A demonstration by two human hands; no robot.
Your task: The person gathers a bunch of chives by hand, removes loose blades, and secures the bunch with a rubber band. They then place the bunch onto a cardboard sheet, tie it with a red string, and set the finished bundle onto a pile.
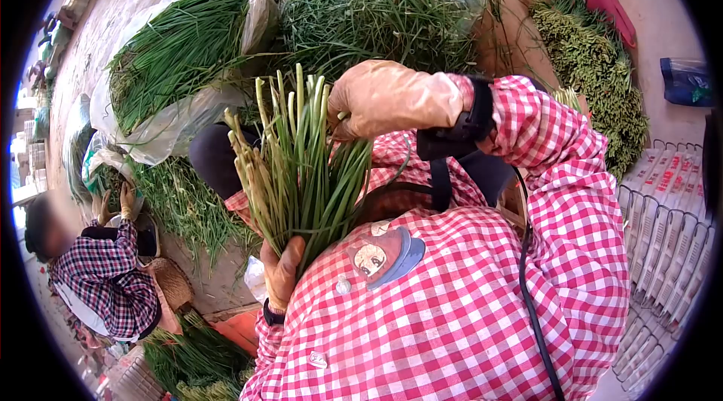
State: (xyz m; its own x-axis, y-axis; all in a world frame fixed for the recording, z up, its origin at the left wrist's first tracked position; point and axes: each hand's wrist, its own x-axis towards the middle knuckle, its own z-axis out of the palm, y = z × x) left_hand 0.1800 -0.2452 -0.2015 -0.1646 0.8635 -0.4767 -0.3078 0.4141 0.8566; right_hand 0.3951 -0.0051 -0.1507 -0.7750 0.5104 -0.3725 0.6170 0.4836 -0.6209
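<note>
A bunch of long green stalks [301,175] stands nearly upright in front of my chest, its cut ends at the top. Around its lower part my left hand [282,269] is closed, in a tan glove. My right hand [376,100], also gloved, is at the upper right side of the bunch, with its fingers pinched on a stalk end [343,115]. The leafy lower part of the bunch is hidden behind my left hand and my checked shirt.
Green stalks lie in a plastic bag [181,47] at upper left, beside a loose heap [369,17]. Bundles [595,70] are stacked at upper right, above white crates [666,228]. A co-worker [105,273] sits at left near a woven basket [172,283].
</note>
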